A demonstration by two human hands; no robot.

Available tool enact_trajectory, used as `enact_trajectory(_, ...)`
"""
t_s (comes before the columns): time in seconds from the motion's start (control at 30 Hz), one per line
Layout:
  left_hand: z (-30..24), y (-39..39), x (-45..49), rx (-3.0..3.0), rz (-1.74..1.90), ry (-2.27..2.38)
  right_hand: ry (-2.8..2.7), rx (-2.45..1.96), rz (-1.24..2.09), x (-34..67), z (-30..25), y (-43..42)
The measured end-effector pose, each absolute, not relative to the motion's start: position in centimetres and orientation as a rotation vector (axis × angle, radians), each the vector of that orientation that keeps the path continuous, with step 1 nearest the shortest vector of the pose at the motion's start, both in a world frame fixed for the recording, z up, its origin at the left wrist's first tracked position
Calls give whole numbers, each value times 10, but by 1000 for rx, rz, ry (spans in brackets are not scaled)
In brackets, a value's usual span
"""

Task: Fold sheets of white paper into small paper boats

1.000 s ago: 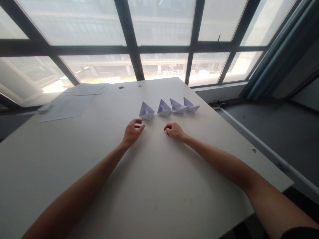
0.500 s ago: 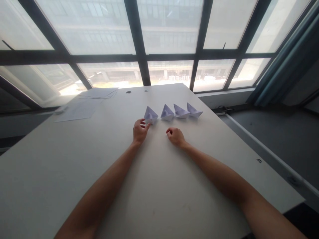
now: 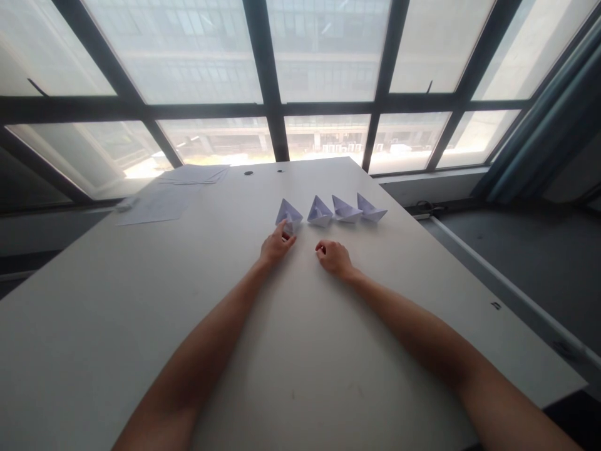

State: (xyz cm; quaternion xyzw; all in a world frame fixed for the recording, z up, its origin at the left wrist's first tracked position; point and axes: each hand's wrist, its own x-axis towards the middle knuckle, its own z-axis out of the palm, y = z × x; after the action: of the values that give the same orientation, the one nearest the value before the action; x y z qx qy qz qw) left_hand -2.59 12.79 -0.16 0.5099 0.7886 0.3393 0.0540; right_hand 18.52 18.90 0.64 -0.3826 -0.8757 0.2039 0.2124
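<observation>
Several folded white paper boats stand in a row across the table. My left hand is at the near side of the leftmost paper boat, its index finger reaching over the boat's front and its thumb spread to the right. The fingers are apart and hide part of that boat's near end. To the right sit a second paper boat, a third and, at the row's end, another paper boat. My right hand rests on the table in front of the second boat, fingers loosely curled with nothing visible in them.
The white table reaches to a large window with dark frames. Paper sheets lie at the far left. A blue-grey curtain hangs at the right, past the table edge.
My left hand has shifted from the leftmost boat's left side to its front, with the index finger now over it. My right hand stays about where it was, and the boats keep their row.
</observation>
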Motion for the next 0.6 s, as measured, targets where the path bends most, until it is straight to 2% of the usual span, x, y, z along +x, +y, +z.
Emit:
enact_trajectory(0.47,-4,127,-22,1462,1395,2222,-2413,-1062,606,186,3,192)
enact_trajectory(0.6,7,115,-19,1509,1422,2224,-2283,-1012,766,186,-3,199)
